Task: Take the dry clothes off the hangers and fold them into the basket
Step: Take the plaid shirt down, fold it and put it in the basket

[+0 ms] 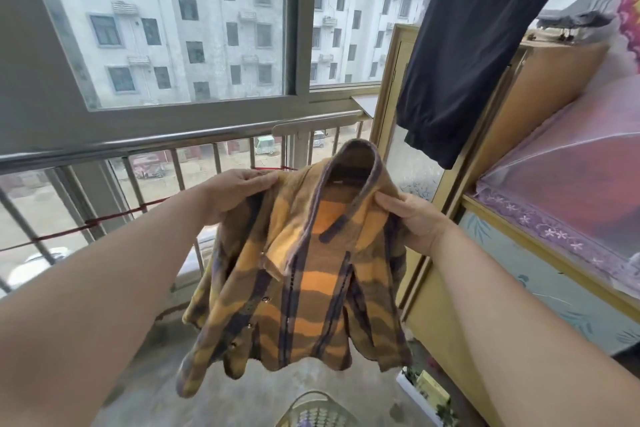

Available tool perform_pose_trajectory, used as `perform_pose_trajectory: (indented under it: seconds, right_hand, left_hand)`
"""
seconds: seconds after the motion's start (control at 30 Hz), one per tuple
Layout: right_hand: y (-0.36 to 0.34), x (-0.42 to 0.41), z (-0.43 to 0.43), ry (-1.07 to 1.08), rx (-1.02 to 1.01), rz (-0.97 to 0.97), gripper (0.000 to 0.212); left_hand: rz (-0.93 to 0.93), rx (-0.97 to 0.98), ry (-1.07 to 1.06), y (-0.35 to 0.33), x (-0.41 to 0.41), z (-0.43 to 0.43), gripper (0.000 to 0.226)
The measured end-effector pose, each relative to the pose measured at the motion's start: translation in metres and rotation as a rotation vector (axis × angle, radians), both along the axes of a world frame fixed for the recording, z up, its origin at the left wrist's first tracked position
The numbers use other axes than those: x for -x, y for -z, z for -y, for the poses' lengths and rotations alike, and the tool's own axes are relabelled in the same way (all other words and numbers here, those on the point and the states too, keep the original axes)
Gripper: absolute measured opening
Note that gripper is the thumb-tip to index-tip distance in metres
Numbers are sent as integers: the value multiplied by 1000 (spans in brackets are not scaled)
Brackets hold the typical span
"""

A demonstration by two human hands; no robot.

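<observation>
Balcony railing [180,144] behind, both hands, left [235,192], right [415,222], gripping striped jacket [311,281] shoulders, basket [317,409] below

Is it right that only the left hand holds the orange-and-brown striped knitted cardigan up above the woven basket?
Not quite. In the head view both hands hold the orange-and-brown striped knitted cardigan above the woven basket: the left hand grips one shoulder, the right hand the other.

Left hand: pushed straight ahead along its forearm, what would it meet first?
Likely the metal railing just beyond the left hand, which grips the striped jacket; the window stands behind it. Depth is unclear.
</observation>
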State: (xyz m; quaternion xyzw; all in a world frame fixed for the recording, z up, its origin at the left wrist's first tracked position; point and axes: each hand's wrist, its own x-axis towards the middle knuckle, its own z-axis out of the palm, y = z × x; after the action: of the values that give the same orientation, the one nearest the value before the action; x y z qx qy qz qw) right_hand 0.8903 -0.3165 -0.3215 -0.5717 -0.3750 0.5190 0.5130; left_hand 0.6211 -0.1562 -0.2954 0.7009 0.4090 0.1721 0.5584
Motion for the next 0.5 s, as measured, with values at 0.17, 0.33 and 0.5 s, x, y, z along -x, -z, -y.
perform_pose_trajectory:
  seconds: [0.17, 0.33, 0.5]
  right_hand:
    - [-8, 5, -4, 68, -38, 134, 29]
    - [1, 4, 2, 75, -61, 246, 31]
    - [6, 5, 3, 219, -178, 290, 24]
  left_hand:
    - [-113, -223, 85, 0, 2, -6, 18]
    - [-124, -447, 117, 3, 3, -5, 22]
    - [-144, -697, 206, 0, -4, -4, 23]
